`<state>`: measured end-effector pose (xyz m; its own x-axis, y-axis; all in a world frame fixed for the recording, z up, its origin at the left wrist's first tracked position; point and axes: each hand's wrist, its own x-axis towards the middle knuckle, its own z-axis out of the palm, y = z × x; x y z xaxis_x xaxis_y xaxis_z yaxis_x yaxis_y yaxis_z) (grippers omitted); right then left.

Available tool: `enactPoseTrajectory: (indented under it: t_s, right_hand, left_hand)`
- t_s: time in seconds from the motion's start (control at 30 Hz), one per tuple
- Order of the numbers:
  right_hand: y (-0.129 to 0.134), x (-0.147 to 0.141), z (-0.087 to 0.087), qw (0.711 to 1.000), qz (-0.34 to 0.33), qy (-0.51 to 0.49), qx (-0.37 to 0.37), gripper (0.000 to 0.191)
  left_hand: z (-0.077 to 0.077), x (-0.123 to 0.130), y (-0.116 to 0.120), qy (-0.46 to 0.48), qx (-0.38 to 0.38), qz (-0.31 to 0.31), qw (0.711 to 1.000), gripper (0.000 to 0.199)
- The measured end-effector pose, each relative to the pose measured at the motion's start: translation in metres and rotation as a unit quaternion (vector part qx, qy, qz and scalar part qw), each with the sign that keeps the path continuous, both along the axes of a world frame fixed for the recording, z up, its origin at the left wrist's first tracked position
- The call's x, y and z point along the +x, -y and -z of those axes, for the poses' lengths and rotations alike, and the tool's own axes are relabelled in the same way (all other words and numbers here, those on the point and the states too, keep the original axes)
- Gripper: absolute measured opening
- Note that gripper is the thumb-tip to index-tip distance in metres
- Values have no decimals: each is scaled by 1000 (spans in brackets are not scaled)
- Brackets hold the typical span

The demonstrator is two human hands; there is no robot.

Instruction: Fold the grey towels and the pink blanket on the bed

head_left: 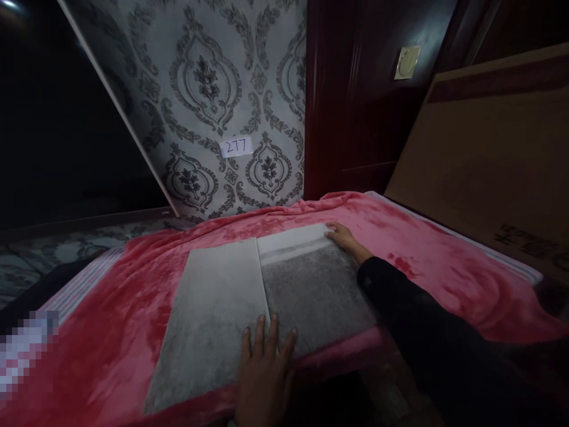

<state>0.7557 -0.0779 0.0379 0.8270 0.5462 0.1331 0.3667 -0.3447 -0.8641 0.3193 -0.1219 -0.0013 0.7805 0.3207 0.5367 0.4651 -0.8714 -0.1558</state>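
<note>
Two flat grey panels lie side by side on a pink and red blanket, with a thin seam between them. The left panel is lighter at its top. The right panel is darker, with a pale band along its far edge. My left hand rests palm down over the near end of the seam, fingers spread, holding nothing. At the far right corner of the right panel is my right hand, its thumb and fingers at the panel's edge and corner.
The blanket covers a striped sheet. Behind stands a patterned wall with a paper label reading 277. A dark screen is at the left, a large cardboard box at the right.
</note>
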Motion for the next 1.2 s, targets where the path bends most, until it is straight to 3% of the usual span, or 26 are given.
enactPoseTrajectory:
  t_s: [0.27, 0.53, 0.7, 0.83, 0.97, 1.2]
  right_hand:
    - [-16, 7, -2, 999, 47, -8, -23, 15]
    - [-15, -9, -1, 995, 59, 74, 38, 16]
    - [-23, -7, 2, 997, 49, 61, -17, 4]
    - [-28, 2, -6, 995, 40, 68, -56, 13]
    - [-30, 6, -5, 989, 63, 94, -96, 10]
    - [-31, -1, -3, 981, 50, 105, -153, 11]
  left_hand:
    - [-2, 0, 2, -10, -21, -12, 1000, 64]
    - [-5, 0, 3, -10, -31, -15, 999, 67]
    - [-3, 1, 3, -5, -22, -17, 1000, 66]
    - [3, 1, 0, 0, -10, -12, 1000, 62]
    - [9, 1, -3, 5, -2, -9, 1000, 60]
    - [7, -1, -2, 24, -16, 11, 1000, 63]
